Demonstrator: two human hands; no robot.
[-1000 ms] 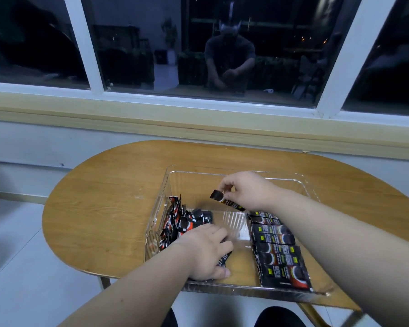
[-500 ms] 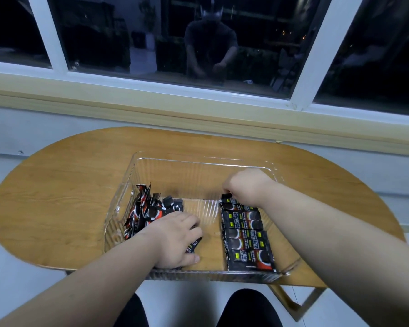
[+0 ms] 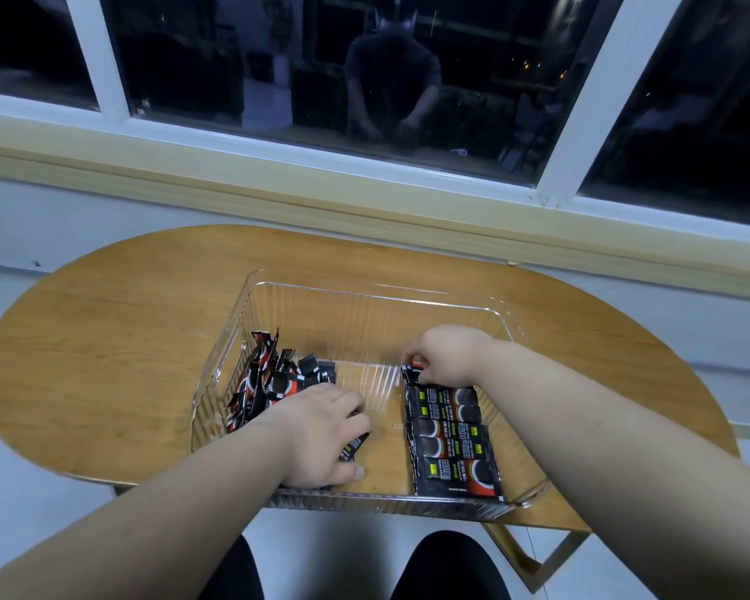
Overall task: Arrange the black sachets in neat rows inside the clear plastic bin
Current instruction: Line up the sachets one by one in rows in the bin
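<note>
Beneath both hands, a wooden bench (image 3: 118, 352). On it and around the hands, the clear plastic bin (image 3: 373, 292). Just nearer than the right hand (image 3: 442, 357), a neat row of black sachets (image 3: 451, 443) lying flat, reaching the near wall. Left of and beyond the left hand (image 3: 321, 430), a loose heap (image 3: 269, 378) leaning on the side wall. Left hand curled over a loose sachet (image 3: 354, 448); right hand pinching the end sachet (image 3: 412, 370) at the row's far end.

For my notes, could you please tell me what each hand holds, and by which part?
Right hand pinches the far sachet of the neat row near one end. Left hand curls over a loose sachet; the hold is hidden.
</note>
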